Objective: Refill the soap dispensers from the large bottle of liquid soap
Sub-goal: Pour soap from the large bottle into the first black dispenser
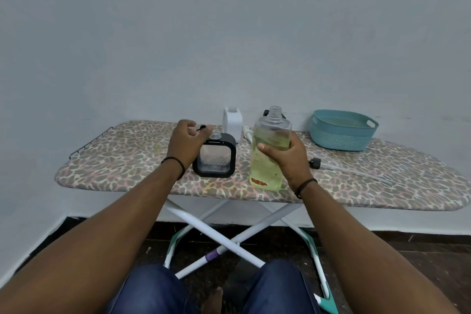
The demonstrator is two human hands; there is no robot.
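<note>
A large clear bottle point(267, 150) of yellow-green liquid soap stands uncapped near the front of the ironing board point(127, 160); my right hand point(285, 160) grips it round the middle. A black-framed square dispenser point(215, 158) with an open neck stands just left of it. My left hand point(187, 144) rests against the dispenser's upper left side, fingers curled, pinching a thin black pump part point(202, 127) above the neck. A white dispenser point(232, 120) stands behind. A black cap with a clear tube point(316, 162) lies to the right.
A teal plastic basket point(341, 132) sits at the back right of the board. A white pump piece point(247, 131) lies between the white dispenser and the bottle. A metal rack ends the board on the left. White crossed legs stand below; a wall is close behind.
</note>
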